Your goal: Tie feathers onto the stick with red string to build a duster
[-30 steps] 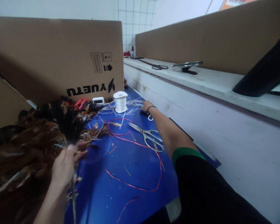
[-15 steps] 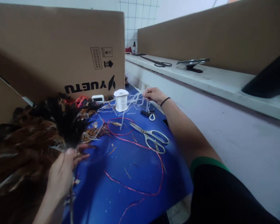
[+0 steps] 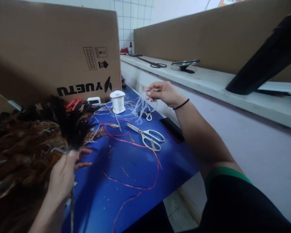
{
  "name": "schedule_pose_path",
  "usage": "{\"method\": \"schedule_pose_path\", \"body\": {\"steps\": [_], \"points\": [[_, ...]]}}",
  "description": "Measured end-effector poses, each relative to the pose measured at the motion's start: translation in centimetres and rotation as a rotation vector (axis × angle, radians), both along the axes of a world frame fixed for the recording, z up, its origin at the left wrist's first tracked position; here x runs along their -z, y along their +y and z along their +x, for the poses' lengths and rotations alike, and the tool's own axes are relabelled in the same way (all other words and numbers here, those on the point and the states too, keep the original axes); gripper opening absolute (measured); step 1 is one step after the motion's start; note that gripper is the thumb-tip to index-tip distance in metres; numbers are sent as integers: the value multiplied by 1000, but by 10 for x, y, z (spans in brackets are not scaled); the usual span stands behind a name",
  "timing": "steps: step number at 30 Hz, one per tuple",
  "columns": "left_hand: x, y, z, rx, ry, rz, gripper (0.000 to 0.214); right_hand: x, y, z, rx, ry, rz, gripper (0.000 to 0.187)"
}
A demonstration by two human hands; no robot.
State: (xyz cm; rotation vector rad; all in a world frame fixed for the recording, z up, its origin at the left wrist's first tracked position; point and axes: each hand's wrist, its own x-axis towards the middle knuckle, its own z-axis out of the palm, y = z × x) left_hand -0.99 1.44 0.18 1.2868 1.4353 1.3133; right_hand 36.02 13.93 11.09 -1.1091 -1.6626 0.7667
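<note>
Aloft: strands (image 3: 140, 108), maybe plastic, right hand (image 3: 161, 92); feathers (image 3: 26, 145), left hand (image 3: 63, 174)

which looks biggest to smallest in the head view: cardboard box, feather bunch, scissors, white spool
1. cardboard box
2. feather bunch, gripped by the left hand
3. scissors
4. white spool, though it lies farther from the camera than the scissors, so this last pair is unsure
</note>
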Motion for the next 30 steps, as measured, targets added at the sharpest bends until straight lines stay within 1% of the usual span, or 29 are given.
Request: {"method": "schedule_pose_path", "body": {"steps": [2,4,8,12,15,17,19,23,26,30], "points": [[0,0,0,40,-24,-31,41,-1,-8,1,11,-18,30,19],[0,-1,1,48,-8,-50,42,-3,-16,3,17,-35,57,17],[-3,-3,5,81,4,-34,42,-4,-29,7,2,-88,83,15],[-4,-4,8,106,13,-24,42,-1,-35,8,-11,-170,68,17],[-4,-4,10,114,14,-29,43,2,-37,9,16,-209,78,20],[-5,-5,11,119,4,-33,43,3,-39,11,55,-192,113,23],[-6,-6,12,123,1,-40,42,3,-40,14,84,-128,144,27],[-6,-7,12,127,2,-49,38,4,-39,20,111,20,138,30],[-5,-7,12,129,5,-44,37,6,-34,25,165,52,136,25],[-2,-6,12,134,9,-33,37,10,-26,35,281,49,157,16]]}}
